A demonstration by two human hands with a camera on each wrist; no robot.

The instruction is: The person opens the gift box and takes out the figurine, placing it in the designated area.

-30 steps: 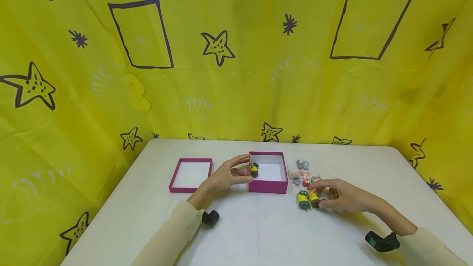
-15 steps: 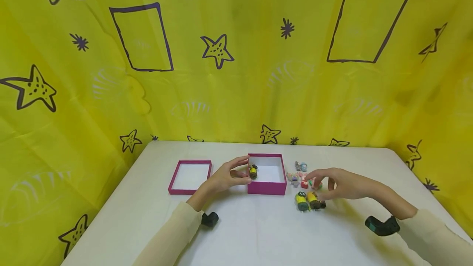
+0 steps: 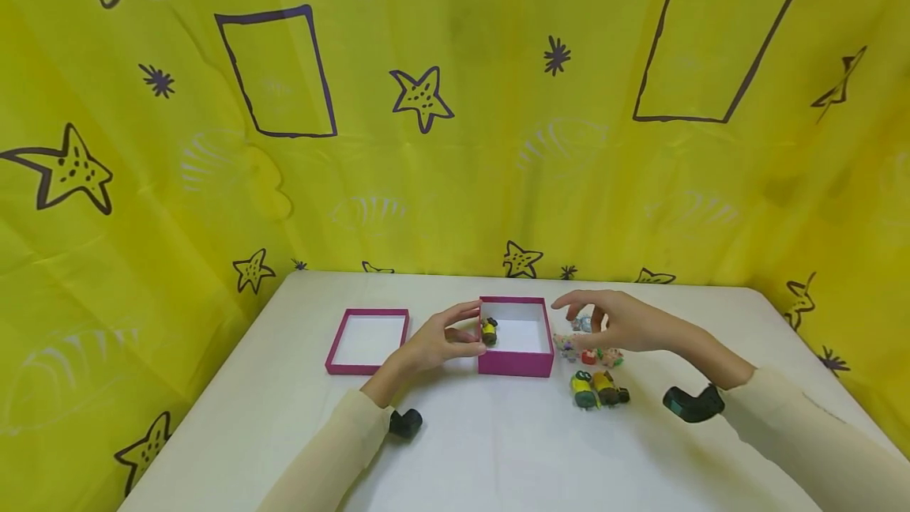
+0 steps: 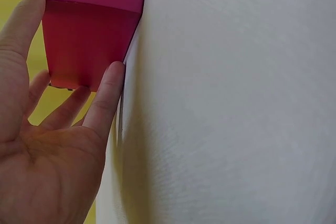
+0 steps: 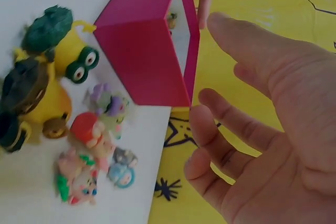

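A magenta box (image 3: pixel 515 363) with a white inside stands open on the table. Inside it, at the left wall, is a small yellow-and-brown figurine (image 3: pixel 490 331). My left hand (image 3: pixel 435 340) touches the box's left side with extended fingers, as the left wrist view shows. My right hand (image 3: pixel 629 321) hovers near the box's right edge, fingers spread and nothing between them. Below it lie two yellow figurines, one with green goggles (image 3: pixel 584 389) and one with a brown base (image 3: pixel 607 388). Several smaller animal figurines (image 5: pixel 89 129) lie close by, partly hidden by my right hand in the head view.
A shallow magenta-rimmed lid (image 3: pixel 366 341) lies inside up to the left of the box. The white table (image 3: pixel 498 449) backs onto a yellow curtain (image 3: pixel 455 180) printed with stars and fish.
My right hand has left the yellow figurines, rising and moving left and away from me to the box's right edge. My left hand stays at the box.
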